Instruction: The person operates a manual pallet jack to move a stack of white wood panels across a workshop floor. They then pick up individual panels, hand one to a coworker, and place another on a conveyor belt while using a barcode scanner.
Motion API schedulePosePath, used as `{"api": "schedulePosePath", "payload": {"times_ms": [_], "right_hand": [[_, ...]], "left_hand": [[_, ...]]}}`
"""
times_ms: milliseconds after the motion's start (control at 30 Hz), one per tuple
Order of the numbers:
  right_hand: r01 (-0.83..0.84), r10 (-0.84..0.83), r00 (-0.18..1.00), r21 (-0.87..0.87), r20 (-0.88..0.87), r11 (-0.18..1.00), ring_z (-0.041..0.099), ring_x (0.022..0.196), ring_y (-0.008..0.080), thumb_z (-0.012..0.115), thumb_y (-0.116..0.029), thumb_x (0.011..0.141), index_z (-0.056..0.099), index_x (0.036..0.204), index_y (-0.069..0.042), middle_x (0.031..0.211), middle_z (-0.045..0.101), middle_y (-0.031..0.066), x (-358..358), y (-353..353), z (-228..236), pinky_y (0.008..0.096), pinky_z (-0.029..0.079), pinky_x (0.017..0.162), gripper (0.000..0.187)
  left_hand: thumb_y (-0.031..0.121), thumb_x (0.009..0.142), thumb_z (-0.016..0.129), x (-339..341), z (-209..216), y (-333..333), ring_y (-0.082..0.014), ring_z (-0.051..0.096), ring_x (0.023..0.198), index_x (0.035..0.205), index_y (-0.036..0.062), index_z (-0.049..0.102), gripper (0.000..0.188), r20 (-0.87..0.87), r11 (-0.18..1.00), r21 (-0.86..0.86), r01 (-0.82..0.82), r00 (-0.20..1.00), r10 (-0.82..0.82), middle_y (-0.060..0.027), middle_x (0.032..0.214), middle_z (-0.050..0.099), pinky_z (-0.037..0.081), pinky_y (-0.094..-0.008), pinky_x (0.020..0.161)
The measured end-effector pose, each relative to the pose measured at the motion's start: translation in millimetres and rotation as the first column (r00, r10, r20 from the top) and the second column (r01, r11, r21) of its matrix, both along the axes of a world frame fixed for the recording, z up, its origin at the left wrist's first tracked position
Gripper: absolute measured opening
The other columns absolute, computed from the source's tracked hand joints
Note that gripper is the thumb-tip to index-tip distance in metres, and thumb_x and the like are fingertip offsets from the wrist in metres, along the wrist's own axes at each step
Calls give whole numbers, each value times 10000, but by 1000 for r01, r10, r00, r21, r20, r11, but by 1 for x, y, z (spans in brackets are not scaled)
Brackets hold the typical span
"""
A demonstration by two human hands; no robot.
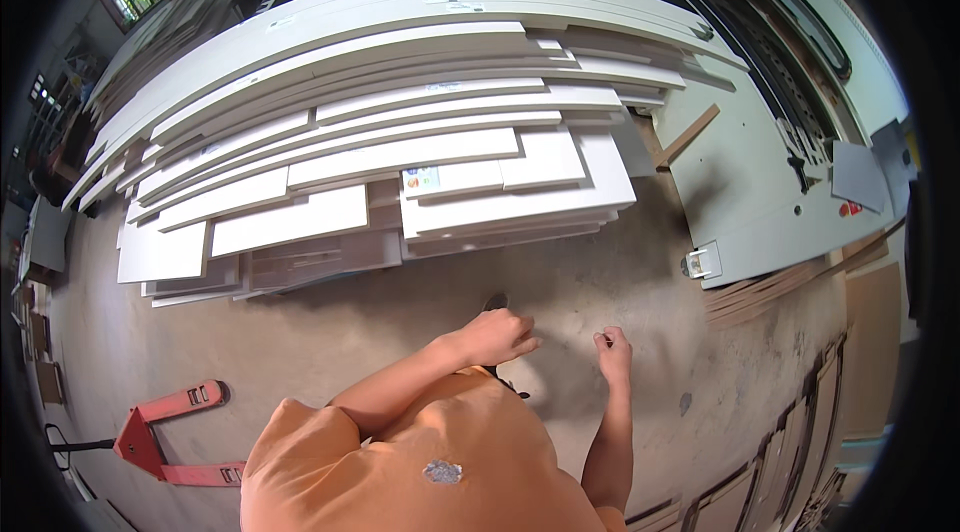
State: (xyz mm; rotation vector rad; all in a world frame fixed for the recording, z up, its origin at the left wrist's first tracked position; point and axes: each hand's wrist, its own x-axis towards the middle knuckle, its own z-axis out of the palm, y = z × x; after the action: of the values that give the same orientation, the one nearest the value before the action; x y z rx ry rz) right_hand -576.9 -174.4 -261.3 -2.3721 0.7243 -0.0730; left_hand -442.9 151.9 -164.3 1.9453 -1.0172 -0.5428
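My left hand [500, 335] is in front of my body with its fingers curled, back of the hand up. Its palm is hidden, so whatever it may hold does not show. To the right, my right hand [614, 350] is raised, thumb and fingers bent together around a small dark gap. Whether anything lies in that gap is too small to tell. Neither hand touches the big stack of white boards [400, 152] beyond them. The boards are long and flat, of differing lengths, and their near ends form uneven steps.
A red pallet jack [142, 444] stands on the floor at the lower left. At the right is a pale machine table [745, 182] with a white fitting [703, 261] at its near corner. Brown panels [790, 442] lean at the lower right. A shoe [495, 303] shows beneath my left hand.
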Motion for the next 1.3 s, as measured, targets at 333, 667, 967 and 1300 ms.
{"api": "schedulePosePath", "payload": {"times_ms": [333,667,967,1300], "right_hand": [[-83,99,993,-210,68,974,682,957,256,660,-147,938,587,1242,17,1070,698,167,125,-116,140,371,521,868,353],[-226,565,759,-682,324,696,535,1250,320,637,-74,925,552,1320,-19,1357,565,132,320,-147,297,413,426,1042,407],[-488,783,617,-747,70,452,469,1317,344,728,-54,801,522,1366,-41,1427,502,134,415,-162,333,429,383,1114,602],[-477,826,547,-760,137,442,559,1119,377,703,36,700,547,1301,-66,1217,554,146,421,-184,322,441,439,964,630]], "left_hand": [[398,1009,562,157,109,-91,-160,582,579,810,-5,676,464,-311,815,-461,-351,924,222,-104,674,682,460,-321,554],[453,967,599,254,149,-134,-104,502,528,933,-46,669,504,-716,335,-402,-852,521,465,-120,823,715,406,-278,501],[481,933,631,257,152,-156,-96,336,364,822,-41,602,535,-856,-46,-289,-956,237,459,-142,725,645,268,-291,330],[341,867,704,257,160,-172,-99,321,374,662,96,505,377,-891,-218,-369,-904,277,360,32,481,355,283,-300,356]]}}
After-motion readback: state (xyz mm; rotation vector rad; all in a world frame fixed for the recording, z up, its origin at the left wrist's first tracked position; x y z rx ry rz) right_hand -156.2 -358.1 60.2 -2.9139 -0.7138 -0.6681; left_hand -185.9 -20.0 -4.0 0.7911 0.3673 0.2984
